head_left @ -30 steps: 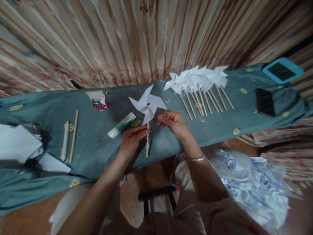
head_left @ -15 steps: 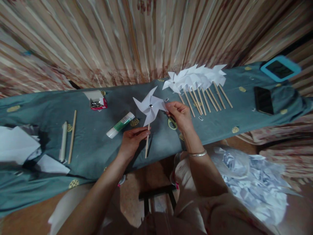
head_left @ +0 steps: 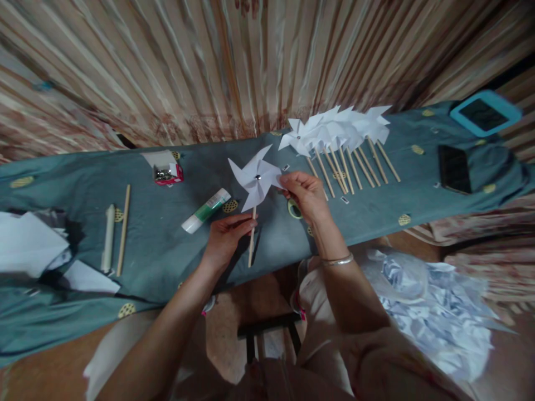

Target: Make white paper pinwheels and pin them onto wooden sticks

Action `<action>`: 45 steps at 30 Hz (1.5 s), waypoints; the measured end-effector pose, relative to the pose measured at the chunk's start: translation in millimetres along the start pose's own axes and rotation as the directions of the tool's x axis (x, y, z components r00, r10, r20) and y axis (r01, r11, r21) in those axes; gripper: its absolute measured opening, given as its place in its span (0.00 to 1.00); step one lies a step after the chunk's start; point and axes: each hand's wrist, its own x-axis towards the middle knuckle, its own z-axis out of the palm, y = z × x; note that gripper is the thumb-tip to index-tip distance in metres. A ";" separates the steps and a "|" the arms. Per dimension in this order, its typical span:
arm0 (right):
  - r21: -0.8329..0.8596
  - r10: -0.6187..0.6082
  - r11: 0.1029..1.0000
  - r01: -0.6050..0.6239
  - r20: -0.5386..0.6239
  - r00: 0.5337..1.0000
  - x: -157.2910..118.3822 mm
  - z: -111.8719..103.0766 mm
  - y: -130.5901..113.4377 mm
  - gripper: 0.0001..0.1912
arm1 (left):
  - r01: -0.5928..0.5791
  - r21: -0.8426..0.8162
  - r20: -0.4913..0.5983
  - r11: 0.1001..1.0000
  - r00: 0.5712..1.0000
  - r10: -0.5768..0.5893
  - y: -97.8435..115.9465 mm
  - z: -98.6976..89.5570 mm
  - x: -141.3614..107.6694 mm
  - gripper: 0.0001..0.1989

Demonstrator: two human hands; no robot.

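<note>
A white paper pinwheel (head_left: 256,179) with a shiny metal pin at its centre is held above the cloth. My left hand (head_left: 223,239) pinches its wooden stick just below the blades. With thumb and fingertips, my right hand (head_left: 307,192) grips the tip of the right blade. Partly hidden behind the right hand lies a pale green ring (head_left: 294,209), perhaps a scissors handle. A green and white glue stick (head_left: 206,210) rests left of the pinwheel. Several finished pinwheels (head_left: 334,133) overlap in a row at the back right.
On the green cloth (head_left: 167,267) are an open red box of pins (head_left: 168,174), a wooden stick (head_left: 123,231), a whitish rod (head_left: 108,239) and paper sheets (head_left: 31,245). A dark phone (head_left: 454,169) and blue-framed tablet (head_left: 485,113) lie right. Crumpled paper (head_left: 438,312) fills a bag below.
The pinwheel's blades have turned very slightly, with the right hand still at the blade tip. The view has shifted a little; both hands keep their grip.
</note>
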 end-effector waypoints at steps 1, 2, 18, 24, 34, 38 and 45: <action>-0.002 0.003 1.000 -0.003 0.003 1.000 -0.4 0.5 0.0 0.20 | 0.006 -0.008 0.003 1.000 1.000 -0.006 0.1 0.1 0.0 0.18; -0.004 0.005 1.000 -0.005 0.004 1.000 -0.9 1.2 -0.2 0.21 | 0.011 -0.021 0.003 1.000 1.000 -0.011 0.5 0.3 -0.1 0.19; 0.010 0.028 1.000 -0.028 0.039 0.999 -7.0 9.9 2.2 0.21 | 0.011 -0.049 -0.048 0.999 0.999 -0.013 3.5 1.9 -0.1 0.22; 0.068 0.020 0.997 -0.025 0.066 0.998 -8.7 11.7 6.2 0.18 | 0.001 -0.055 -0.050 0.999 0.999 -0.004 2.7 1.2 0.8 0.22; 0.042 0.079 0.996 -0.083 0.088 0.993 -14.0 16.7 2.7 0.21 | -0.008 -0.077 -0.044 0.997 0.999 0.005 0.2 0.3 2.7 0.20; 0.031 0.093 0.995 -0.096 0.080 0.992 -15.7 18.3 3.1 0.22 | -0.007 -0.071 -0.050 0.997 0.999 0.003 -0.4 0.1 3.0 0.20; 0.024 0.092 0.995 -0.095 0.125 0.988 -17.5 20.4 6.0 0.22 | -0.010 -0.085 -0.054 0.996 0.999 0.005 -1.7 0.2 3.1 0.20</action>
